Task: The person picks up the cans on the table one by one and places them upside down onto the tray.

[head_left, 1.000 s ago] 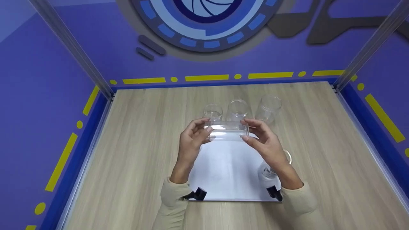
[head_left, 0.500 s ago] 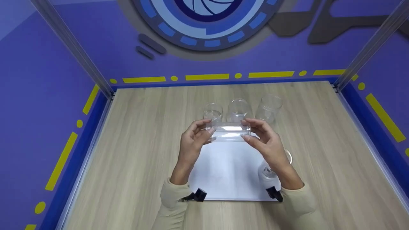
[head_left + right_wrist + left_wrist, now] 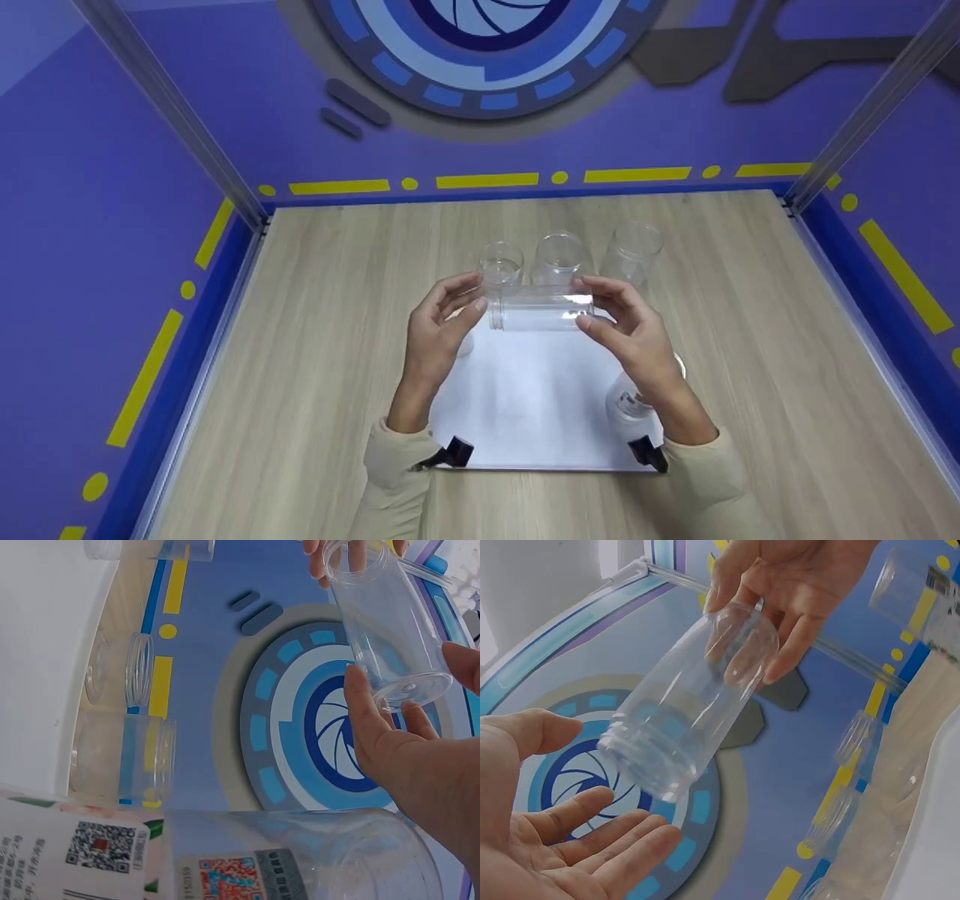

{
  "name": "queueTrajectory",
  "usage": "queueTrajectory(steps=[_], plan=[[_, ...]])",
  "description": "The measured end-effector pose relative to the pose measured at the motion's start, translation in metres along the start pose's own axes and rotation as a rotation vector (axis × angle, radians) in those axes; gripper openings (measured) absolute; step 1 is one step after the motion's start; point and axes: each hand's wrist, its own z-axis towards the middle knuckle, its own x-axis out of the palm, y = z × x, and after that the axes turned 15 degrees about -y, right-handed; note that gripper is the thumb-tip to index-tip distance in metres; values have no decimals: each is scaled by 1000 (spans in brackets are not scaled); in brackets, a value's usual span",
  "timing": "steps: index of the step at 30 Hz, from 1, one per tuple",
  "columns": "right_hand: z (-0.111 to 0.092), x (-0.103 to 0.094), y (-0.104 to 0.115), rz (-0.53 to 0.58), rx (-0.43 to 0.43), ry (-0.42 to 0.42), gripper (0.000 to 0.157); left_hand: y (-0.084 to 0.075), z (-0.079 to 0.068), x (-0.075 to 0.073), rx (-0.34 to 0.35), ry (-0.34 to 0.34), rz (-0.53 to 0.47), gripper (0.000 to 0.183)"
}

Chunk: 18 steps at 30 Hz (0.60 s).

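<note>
A clear, empty plastic jar [image 3: 544, 309] lies sideways in the air above a white board, its threaded mouth to the left. My right hand [image 3: 628, 322] grips it by the base end, thumb on the near side and fingers on the far side. Beside the mouth is my left hand [image 3: 441, 324], fingers apart and curved loosely. In the left wrist view a gap shows between the left hand [image 3: 577, 829] and the jar [image 3: 686, 709]. The right wrist view shows the base resting among the right hand's fingers [image 3: 364, 709].
Three clear jars [image 3: 501, 262] stand in a row behind the white board [image 3: 525, 405]. A labelled clear container [image 3: 628, 409] is on the board's right side, partly behind the right wrist. Another clear object [image 3: 466, 345] shows beside the left hand. Blue panels [image 3: 480, 165] border the wooden table [image 3: 315, 360].
My left hand has let go of the jar's mouth end and moved left. The jar has shifted slightly right in my right hand, and its threaded mouth now shows.
</note>
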Motion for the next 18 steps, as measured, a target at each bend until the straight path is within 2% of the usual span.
queueTrajectory(steps=[6, 12, 15, 18], plan=[[0, -3, 1, -41, -6, -22, 51, -5, 2, -8, 90, -69, 95, 44], [0, -4, 3, -58, -3, -29, 51, -3, 8, -18, 164, -118, 133, 44], [0, -4, 4, -75, -4, -31, 52, 3, 11, -23, 169, -148, 153, 43], [0, -4, 5, -110, -10, -31, 53, 10, 13, -27, 135, -178, 184, 41]])
